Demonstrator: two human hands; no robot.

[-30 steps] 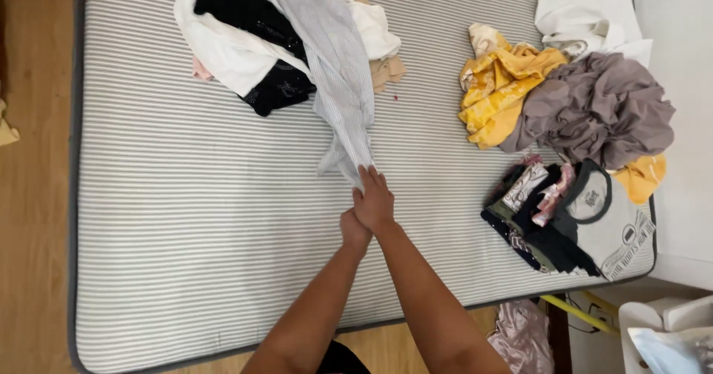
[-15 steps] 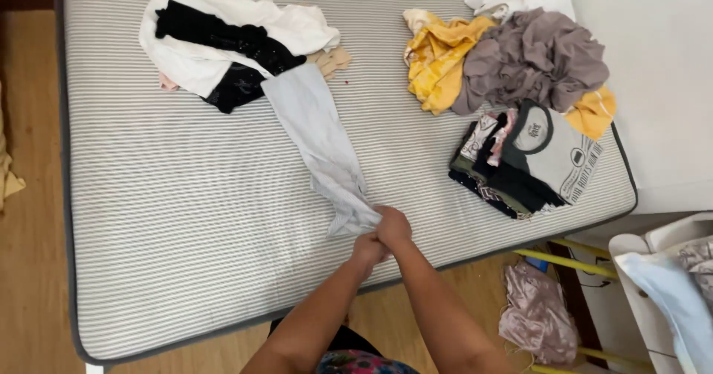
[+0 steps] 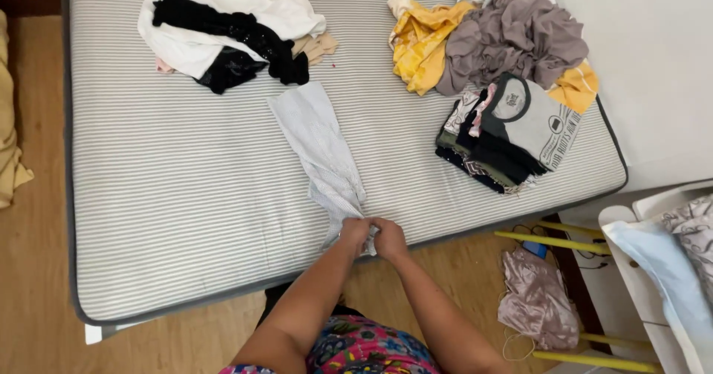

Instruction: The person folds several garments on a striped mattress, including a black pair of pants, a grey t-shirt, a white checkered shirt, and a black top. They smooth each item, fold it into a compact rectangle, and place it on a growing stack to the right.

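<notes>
A long pale grey garment (image 3: 319,145) lies stretched across the striped mattress (image 3: 171,196), running from its middle down to the near edge. My left hand (image 3: 353,233) and my right hand (image 3: 389,238) are side by side at that near edge, both closed on the garment's lower end. The cloth bunches up between my fingers. My forearms reach up from the bottom of the view.
A white and black clothes heap (image 3: 223,36) lies at the far left. Yellow and taupe clothes (image 3: 490,40) sit far right, above a folded stack (image 3: 505,140). A pink cloth (image 3: 536,300) and yellow bars (image 3: 549,240) are on the wooden floor; white furniture (image 3: 668,270) stands right.
The grey garment has been drawn out of the far heap toward the mattress's near edge. My hands moved with it, still gripping its end, and the view has shifted.
</notes>
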